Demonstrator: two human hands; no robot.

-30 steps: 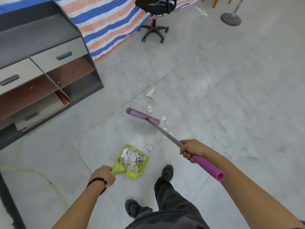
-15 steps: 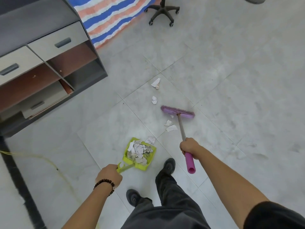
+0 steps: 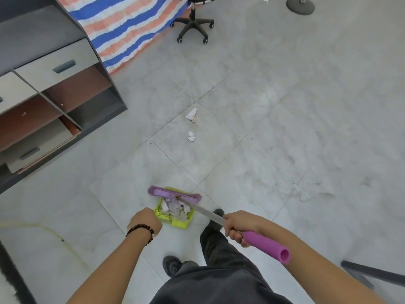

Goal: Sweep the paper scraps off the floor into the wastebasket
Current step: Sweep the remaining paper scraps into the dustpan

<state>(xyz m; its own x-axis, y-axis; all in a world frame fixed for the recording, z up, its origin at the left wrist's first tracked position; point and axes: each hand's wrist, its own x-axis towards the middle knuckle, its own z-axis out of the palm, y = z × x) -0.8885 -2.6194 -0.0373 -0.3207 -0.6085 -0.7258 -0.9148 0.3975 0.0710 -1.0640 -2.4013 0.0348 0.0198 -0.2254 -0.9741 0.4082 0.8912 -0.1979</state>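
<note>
A lime-green dustpan (image 3: 174,220) lies on the floor by my feet, filled with white paper scraps (image 3: 173,207). My left hand (image 3: 145,222) grips its handle, which the hand hides. My right hand (image 3: 240,224) grips the purple broom (image 3: 266,245) where the metal shaft meets the foam grip. The purple broom head (image 3: 174,195) sits across the dustpan's far edge. Two loose paper scraps lie farther out on the tiles: a folded scrap (image 3: 191,115) and a crumpled scrap (image 3: 191,136). No wastebasket is in view.
A grey cabinet (image 3: 54,88) with drawers and open shelves stands at the left. A striped tarp (image 3: 129,29), a black office chair base (image 3: 192,27) and a round stand base (image 3: 300,5) lie at the back. A dark bar (image 3: 372,270) shows at lower right.
The broom head has been pulled back from the open tile to the dustpan's far edge. The scraps that lay near the broom are now in the pan.
</note>
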